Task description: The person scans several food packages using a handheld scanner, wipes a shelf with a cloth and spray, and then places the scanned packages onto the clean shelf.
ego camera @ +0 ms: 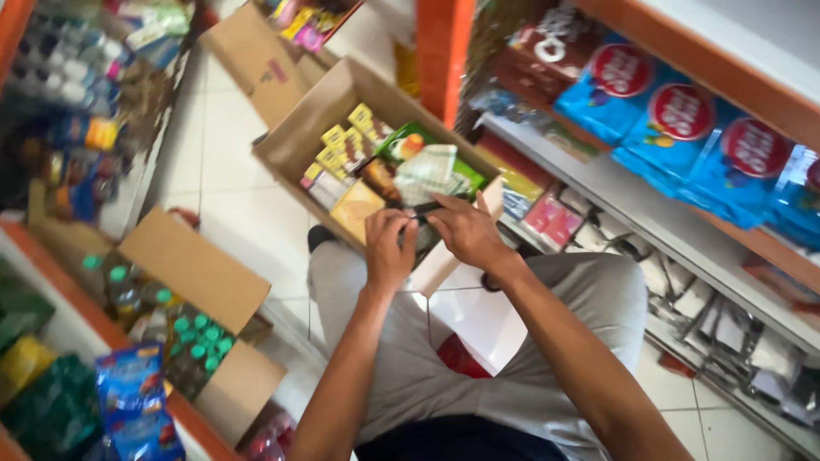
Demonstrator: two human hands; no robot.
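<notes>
Above the person's grey-trousered lap, the left hand and right hand pinch a small dark packet between fingertips. Just beyond lies an open cardboard box of yellow cartons. A steady two-handed grip probably suits it.

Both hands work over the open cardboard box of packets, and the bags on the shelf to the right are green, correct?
Not quite. In the head view the left hand and right hand do meet over the box, but the shelf bags are blue with red round labels.
</notes>
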